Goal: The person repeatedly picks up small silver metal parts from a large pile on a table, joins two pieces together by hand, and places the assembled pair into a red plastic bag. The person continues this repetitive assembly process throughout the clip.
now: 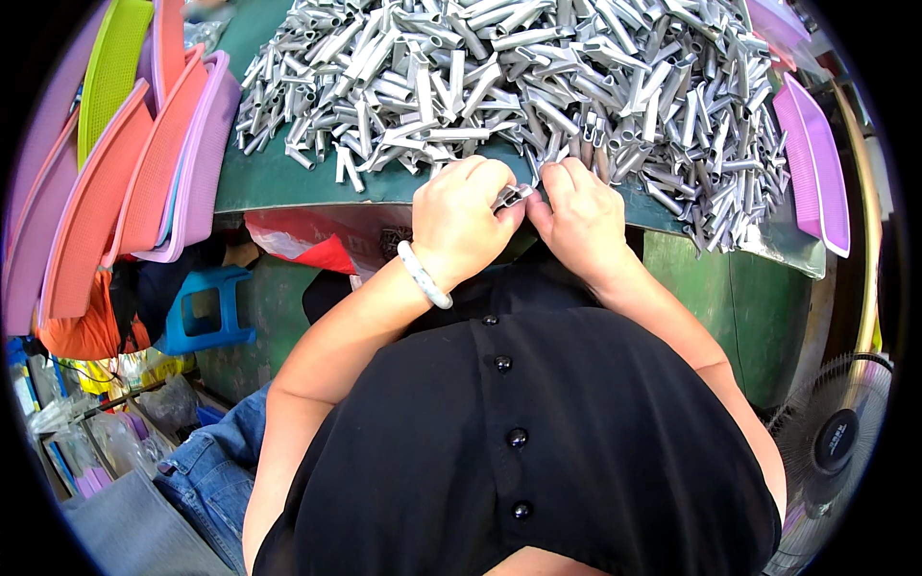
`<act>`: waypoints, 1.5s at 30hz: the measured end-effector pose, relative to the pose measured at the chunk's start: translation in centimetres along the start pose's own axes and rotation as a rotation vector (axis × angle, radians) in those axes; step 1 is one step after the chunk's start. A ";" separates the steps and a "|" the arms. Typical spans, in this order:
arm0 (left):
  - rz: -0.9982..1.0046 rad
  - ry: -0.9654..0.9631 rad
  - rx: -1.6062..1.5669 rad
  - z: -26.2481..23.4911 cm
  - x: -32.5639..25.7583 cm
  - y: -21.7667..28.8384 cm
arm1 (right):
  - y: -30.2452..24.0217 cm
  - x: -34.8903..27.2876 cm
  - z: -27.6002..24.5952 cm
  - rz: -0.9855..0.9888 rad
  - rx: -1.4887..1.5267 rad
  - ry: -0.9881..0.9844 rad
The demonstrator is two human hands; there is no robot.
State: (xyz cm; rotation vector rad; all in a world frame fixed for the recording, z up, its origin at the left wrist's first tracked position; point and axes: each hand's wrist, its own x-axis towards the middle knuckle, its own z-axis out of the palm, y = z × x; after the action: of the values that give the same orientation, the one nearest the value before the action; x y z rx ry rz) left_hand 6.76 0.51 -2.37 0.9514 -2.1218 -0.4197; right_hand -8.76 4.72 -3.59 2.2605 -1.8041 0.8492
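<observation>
My left hand is closed around a short silver metal tube piece, whose open end sticks out between thumb and fingers. Close beside it, my right hand has its fingers curled and pressed together at the table's front edge. Whatever the right fingertips pinch is hidden. Just beyond both hands, a big heap of similar silver metal tube pieces covers much of the green tabletop. A few loose pieces lie at the heap's near edge, left of my hands.
Pink, purple and green plastic baskets stand stacked on the left. A purple tray stands at the right table end. Below are a blue stool, a red and white bag and, at lower right, a fan. Someone's jeans show at lower left.
</observation>
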 end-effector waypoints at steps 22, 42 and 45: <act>0.131 -0.135 -0.107 1.1 0.1 -1.3 | 0.3 -0.3 -1.6 0.031 0.529 0.090; -0.403 -0.115 -0.943 -0.6 -1.6 -2.0 | 0.5 1.4 -0.3 -0.116 -0.040 -0.165; -0.429 -0.140 -0.893 -1.1 -1.8 -2.1 | 0.7 1.2 -0.3 -0.134 -0.023 -0.146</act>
State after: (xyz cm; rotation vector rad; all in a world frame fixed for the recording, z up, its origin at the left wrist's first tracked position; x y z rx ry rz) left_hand 9.37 0.48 -3.71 0.8191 -1.5349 -1.5230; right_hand -9.39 3.61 -2.93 2.4541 -1.6845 0.6524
